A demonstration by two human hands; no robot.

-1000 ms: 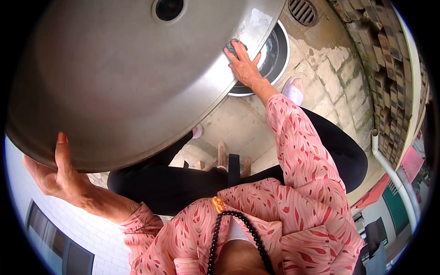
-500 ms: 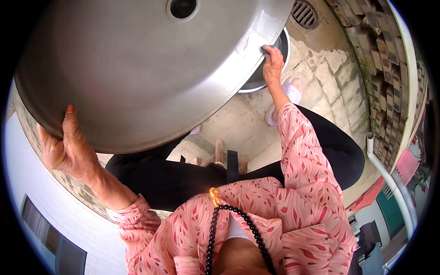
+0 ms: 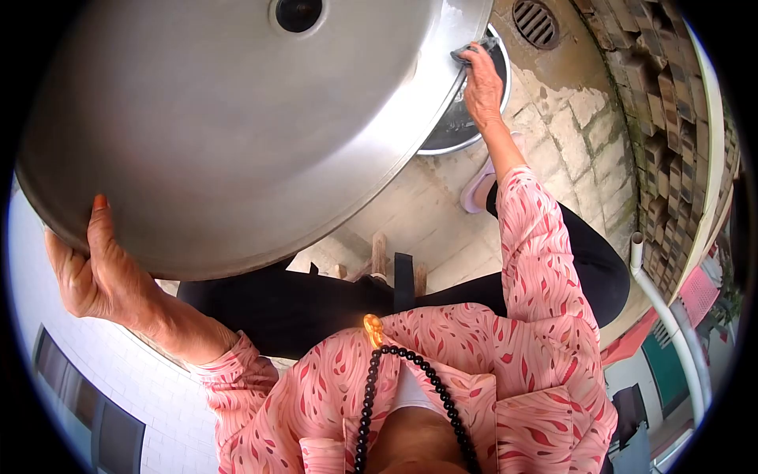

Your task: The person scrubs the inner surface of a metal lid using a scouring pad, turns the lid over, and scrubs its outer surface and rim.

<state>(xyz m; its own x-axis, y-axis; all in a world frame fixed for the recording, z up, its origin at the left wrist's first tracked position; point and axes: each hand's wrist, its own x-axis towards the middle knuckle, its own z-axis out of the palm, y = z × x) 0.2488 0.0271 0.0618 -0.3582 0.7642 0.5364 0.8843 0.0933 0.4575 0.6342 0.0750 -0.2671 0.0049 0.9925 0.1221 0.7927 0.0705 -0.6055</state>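
A large, round silver metal lid [image 3: 260, 150] with a dark round hole near the top fills the upper left, tilted over my lap. My left hand [image 3: 106, 276] grips its lower left rim, thumb lying on the upper face and fingers behind the edge. At the right rim, my right hand [image 3: 484, 87] is closed on a small grey cloth [image 3: 467, 54], which presses against the lid's edge. Under that hand stands a metal basin [image 3: 450, 150], partly hidden by the lid, with dark, wet-looking contents.
A drain grate [image 3: 536, 24] is set in the wet floor at the upper right. Stone paving [image 3: 564, 150] lies around my feet. A brick wall [image 3: 663, 150] and a white pipe [image 3: 663, 300] run along the right. Wooden stool-like legs [image 3: 379, 253] show between my knees.
The lid has shifted left and slightly down, along with my left hand. My right hand has moved up and right along the rim, and more of the grey cloth and basin shows.
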